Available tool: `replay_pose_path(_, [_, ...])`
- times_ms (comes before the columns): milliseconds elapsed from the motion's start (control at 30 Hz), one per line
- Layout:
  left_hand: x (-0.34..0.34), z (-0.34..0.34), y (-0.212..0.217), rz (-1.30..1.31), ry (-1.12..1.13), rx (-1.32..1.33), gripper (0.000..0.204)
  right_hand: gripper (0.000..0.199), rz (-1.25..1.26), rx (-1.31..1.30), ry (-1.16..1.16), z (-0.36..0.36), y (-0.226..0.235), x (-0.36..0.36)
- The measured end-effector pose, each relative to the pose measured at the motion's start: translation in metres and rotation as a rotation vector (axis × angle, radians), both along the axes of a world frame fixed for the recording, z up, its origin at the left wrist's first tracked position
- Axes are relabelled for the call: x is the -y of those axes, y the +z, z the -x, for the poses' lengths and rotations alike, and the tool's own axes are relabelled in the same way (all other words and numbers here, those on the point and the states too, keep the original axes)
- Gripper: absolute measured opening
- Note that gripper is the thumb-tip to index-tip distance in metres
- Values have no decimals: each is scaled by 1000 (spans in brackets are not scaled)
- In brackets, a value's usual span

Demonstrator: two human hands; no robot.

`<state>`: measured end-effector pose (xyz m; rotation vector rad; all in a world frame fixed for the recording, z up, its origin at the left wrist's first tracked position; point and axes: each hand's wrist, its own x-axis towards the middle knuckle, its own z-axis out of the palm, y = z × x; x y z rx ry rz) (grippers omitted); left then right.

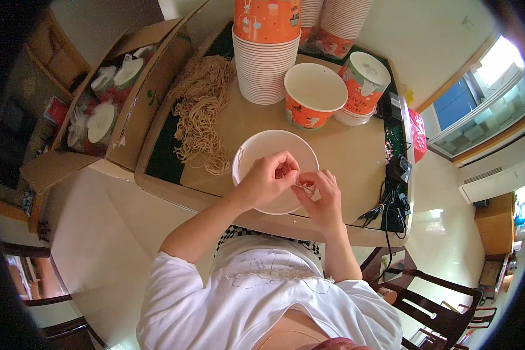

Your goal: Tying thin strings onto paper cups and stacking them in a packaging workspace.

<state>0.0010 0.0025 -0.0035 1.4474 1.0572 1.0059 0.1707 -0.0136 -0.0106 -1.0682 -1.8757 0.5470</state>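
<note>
Bright window point(484, 105), glossy pale floor point(99, 233)

— Where does the round white paper bucket point(256, 153) stand?

— On the flat brown cardboard sheet point(350, 153) near the table's front edge, both hands over it: left hand point(266, 179) beside right hand point(322, 199).

— And around it?

— The tan heap of thin strings point(202, 111) lies left; behind stands the tall stack of orange-and-white paper buckets point(266, 55), an open single orange paper bucket point(315, 96) to its right. The open cardboard box point(108, 96) sits far left.

Thin string point(304, 186) pinched between the left hand point(268, 178) and right hand point(324, 195): too small to tell what it is. Hands cover the near part of the white bowl point(256, 149). Far cup stack point(266, 52) cut off by top edge. Contents of left cardboard box point(151, 87) unclear.
</note>
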Motion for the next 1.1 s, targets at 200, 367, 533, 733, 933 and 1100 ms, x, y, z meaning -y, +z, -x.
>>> replay_pose_path(200, [0, 3, -5, -22, -73, -58, 5, 16, 121, -88, -25, -5, -9, 1])
replay_pose_path(367, [1, 4, -3, -9, -89, -51, 4, 16, 203, -251, -43, -3, -13, 1])
replay_pose_path(533, [1, 6, -9, -7, -109, -29, 3, 15, 194, -222, -25, -2, -8, 1])
replay_pose_path(733, [2, 5, -4, -2, -112, -31, 4, 14, 187, -179, -22, -3, -11, 0])
replay_pose_path(933, [2, 5, -2, 0, -69, -34, 6, 9, 205, -229, -18, -5, -15, 0])
replay_pose_path(1100, [1, 6, -4, -1, -53, -14, 6, 9, 206, -220, -11, -4, -13, 0])
